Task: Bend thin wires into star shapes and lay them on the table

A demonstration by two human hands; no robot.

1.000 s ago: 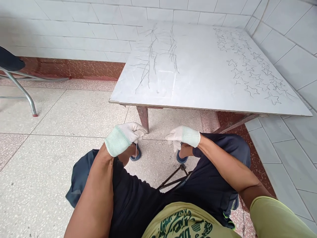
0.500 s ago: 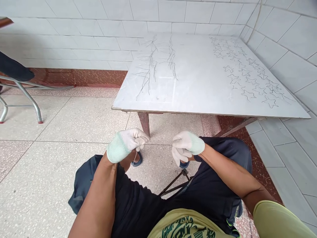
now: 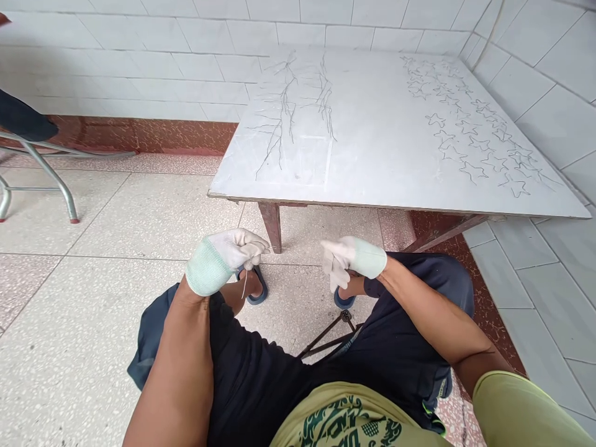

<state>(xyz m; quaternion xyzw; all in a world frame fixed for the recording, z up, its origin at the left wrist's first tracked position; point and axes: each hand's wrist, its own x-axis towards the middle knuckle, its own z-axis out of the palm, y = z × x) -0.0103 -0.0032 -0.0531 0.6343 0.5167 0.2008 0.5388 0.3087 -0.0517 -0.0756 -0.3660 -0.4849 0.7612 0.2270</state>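
My left hand (image 3: 244,246), in a white glove with a mint cuff, is closed in a pinch at the left, in front of the table. A thin pale wire (image 3: 245,282) hangs below its fingers. My right hand (image 3: 338,257), gloved the same way, faces it across a gap. Its thumb and forefinger look pressed together and its other fingers hang down; whether anything is between them is too small to tell. Beyond both hands, several star-shaped bent wires (image 3: 479,144) lie on the right of the white tabletop. Long crooked wires (image 3: 280,127) lie on its left.
The white-topped table (image 3: 372,167) stands against the tiled wall (image 3: 223,37), its front edge just beyond my hands. A dark folding metal frame (image 3: 328,335) is between my legs. At far left are a metal-legged stool (image 3: 60,183) and a person's dark-clothed leg (image 3: 25,118).
My left hand has moved left and slightly up with the wire. My right hand has turned a little and risen slightly. The view has tilted slightly downward.
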